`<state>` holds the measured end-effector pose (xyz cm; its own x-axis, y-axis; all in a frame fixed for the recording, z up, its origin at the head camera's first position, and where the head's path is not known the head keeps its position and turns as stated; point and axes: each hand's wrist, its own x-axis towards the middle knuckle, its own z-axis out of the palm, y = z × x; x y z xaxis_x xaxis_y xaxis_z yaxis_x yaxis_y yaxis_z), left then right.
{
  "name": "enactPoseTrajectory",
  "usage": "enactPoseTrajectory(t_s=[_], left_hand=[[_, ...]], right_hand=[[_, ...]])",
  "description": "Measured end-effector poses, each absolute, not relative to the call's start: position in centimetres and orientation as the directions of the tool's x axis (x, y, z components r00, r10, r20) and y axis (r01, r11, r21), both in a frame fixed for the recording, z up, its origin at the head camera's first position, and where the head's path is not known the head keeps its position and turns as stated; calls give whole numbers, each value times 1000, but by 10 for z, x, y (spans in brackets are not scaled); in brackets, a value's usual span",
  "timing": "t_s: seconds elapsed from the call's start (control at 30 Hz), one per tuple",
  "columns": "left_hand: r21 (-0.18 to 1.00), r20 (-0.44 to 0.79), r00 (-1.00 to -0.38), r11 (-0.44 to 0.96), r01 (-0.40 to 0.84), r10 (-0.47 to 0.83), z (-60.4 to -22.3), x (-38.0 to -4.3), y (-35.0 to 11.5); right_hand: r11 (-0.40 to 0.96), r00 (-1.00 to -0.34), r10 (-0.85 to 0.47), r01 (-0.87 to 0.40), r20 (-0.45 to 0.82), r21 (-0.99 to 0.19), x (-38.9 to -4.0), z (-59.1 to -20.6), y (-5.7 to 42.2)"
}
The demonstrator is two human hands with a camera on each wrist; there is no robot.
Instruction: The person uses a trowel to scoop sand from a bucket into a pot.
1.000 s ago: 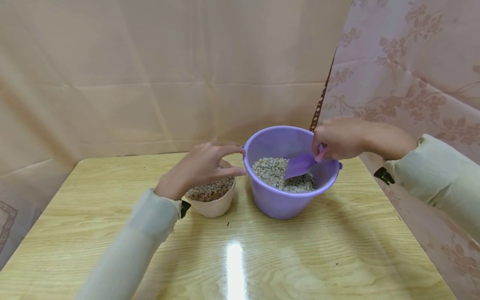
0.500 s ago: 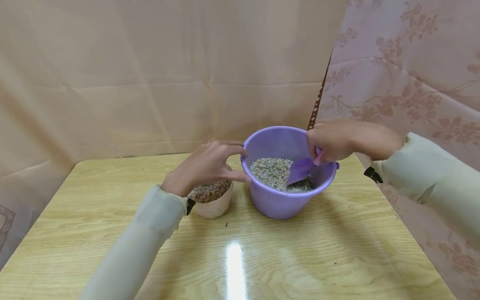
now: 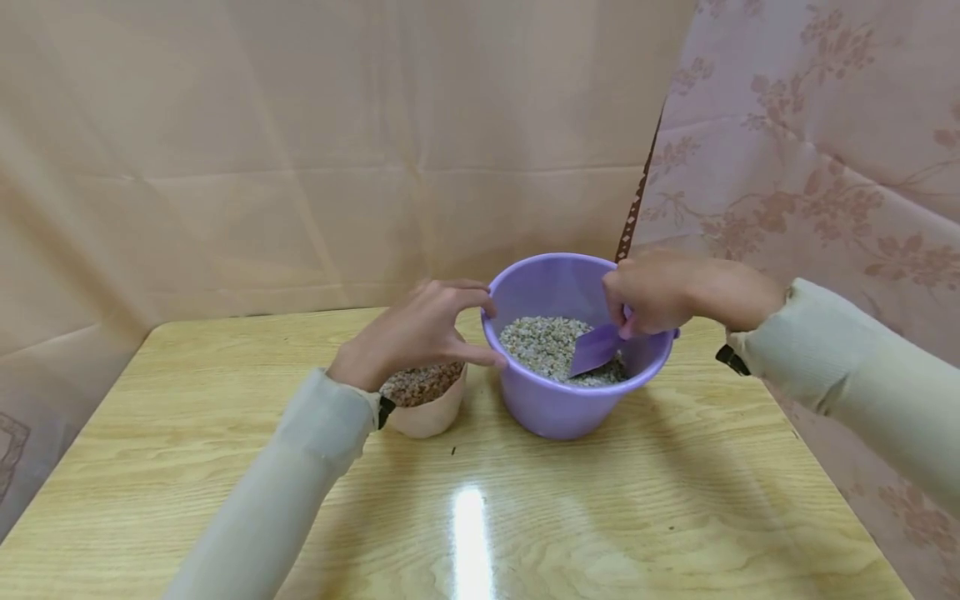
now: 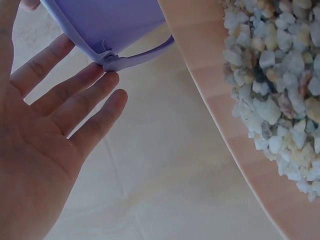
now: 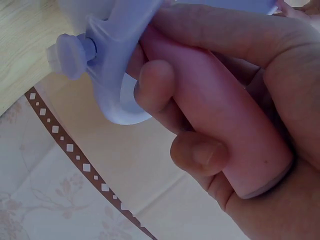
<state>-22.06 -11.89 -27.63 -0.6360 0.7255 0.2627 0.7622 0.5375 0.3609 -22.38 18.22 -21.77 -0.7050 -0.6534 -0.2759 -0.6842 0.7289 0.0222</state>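
Right fingers (image 5: 197,152) curl tightly (left fingers (image 4: 87,100) straighter, spread).

Smooth plastic bucket (image 3: 555,414), plastic scoop (image 3: 595,350), rough gravel (image 3: 543,342), glossy wood-grain table (image 3: 585,517)

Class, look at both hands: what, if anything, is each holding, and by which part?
The right hand holds the purple scoop by its pink handle. The left hand shows no closed grip; its fingers just touch the purple bucket at its rim.

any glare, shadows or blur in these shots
Head view: a bright glare streak near the front of the table, a soft shadow by the purple bucket; left wrist view: dim over the left hand, small stones brighter; right wrist view: slightly hazy around the pink handle.
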Motion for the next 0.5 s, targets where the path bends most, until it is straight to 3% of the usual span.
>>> enactPoseTrajectory(t_s=[0.5], left_hand=[[369,255,-645,544,753,720,-276,-220,-120]], right_hand=[[711,-697,-686,-703,-207,10,-224,-234,181]])
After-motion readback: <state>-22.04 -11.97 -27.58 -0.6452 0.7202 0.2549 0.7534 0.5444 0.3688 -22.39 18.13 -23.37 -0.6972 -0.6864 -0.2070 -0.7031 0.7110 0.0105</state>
